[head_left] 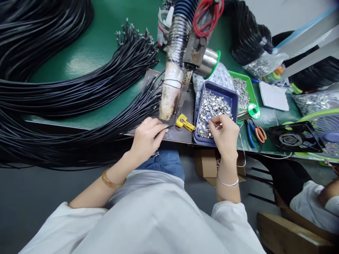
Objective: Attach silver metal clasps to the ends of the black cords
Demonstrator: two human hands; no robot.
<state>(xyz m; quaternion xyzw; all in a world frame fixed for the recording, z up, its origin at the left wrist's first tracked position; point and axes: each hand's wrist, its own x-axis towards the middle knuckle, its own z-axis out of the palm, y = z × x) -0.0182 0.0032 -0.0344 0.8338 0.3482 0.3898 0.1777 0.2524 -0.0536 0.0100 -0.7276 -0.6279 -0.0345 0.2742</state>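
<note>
White shirt (159, 215), amber bangle (109, 181)

A green worktable (79, 65) stands above a grey floor (34, 201).

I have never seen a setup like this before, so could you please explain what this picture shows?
Certainly. There is no robot here: these are a person's own bare hands, seen by a camera worn on the head, looking forward and down.

The left hand pinches a thin black cable, whose end points toward a small yellow clip-like piece. The right hand has its fingertips at the small metal pieces in a purple-blue tray; whether its grip holds one is too hard to see.

On the green table, long black cable bundles lie to the left. To the right are a green tray, tools with blue and orange handles, and a black fan.
</note>
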